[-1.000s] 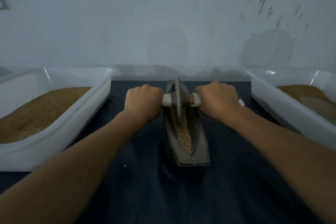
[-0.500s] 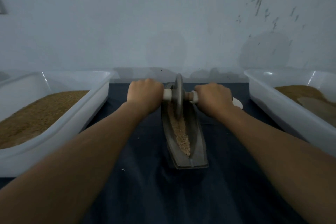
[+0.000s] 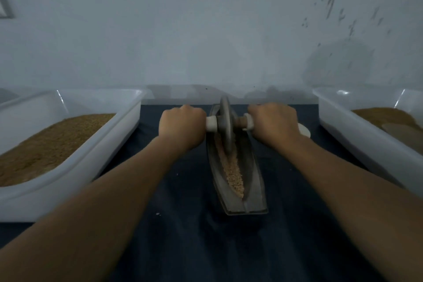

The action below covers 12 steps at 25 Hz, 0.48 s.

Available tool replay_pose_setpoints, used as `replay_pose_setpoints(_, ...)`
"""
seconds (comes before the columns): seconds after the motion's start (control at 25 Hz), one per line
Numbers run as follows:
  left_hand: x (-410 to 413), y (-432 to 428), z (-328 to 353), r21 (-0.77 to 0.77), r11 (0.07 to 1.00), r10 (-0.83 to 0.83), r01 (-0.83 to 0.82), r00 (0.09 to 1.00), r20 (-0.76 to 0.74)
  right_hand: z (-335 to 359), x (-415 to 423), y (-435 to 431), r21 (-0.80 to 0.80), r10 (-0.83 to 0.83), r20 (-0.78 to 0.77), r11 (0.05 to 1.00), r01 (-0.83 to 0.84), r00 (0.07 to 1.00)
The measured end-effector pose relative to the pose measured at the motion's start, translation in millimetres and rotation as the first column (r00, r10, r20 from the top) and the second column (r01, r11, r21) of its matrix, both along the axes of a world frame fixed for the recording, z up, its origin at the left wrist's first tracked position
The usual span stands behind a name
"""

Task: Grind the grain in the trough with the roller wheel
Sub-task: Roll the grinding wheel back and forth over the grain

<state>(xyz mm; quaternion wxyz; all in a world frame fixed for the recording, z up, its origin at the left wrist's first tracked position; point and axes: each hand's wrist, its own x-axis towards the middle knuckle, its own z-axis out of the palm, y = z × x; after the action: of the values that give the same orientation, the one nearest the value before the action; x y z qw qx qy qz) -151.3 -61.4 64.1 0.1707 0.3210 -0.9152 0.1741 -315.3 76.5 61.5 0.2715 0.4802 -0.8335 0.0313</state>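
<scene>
Since half a second ago the wheel [image 3: 225, 127] has barely shifted — it stays at the far end of the trough [image 3: 237, 162], and a second ago it stood slightly nearer the person, further down the channel. Both fists remain clenched on the axle handles: the left hand [image 3: 182, 127] on the white handle left of the wheel, the right hand [image 3: 273, 122] on the handle right of it, with a short brown stretch of axle showing between the wheel and the right fist. The wheel stands upright on its edge in the trough's groove.

Grain [image 3: 231, 168] lies along the bottom of the trough in a pale strip, from under the wheel down to near the trough's square near end. The trough sits lengthwise on a dark cloth [image 3: 183, 236], pointing away from the person.

Left of the trough stands a white bin [image 3: 96, 155] heaped with brown grain; right of it, a second bin [image 3: 357, 142] holds brown grain too. A white rounded object [image 3: 304, 130] shows just past the right hand — what it is I cannot tell. A few pale specks lie on the cloth left of the trough.
</scene>
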Motion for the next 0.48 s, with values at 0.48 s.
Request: replay_pose_setpoints(0.48, 19.7, 8.0, -18.4, -0.181, 0.98, -0.095, 0.084, 0.994, -0.055, -14.3, 8.8, 32.2, -0.024, 0.011, -0.071, 1.0, -0.012, 0.997)
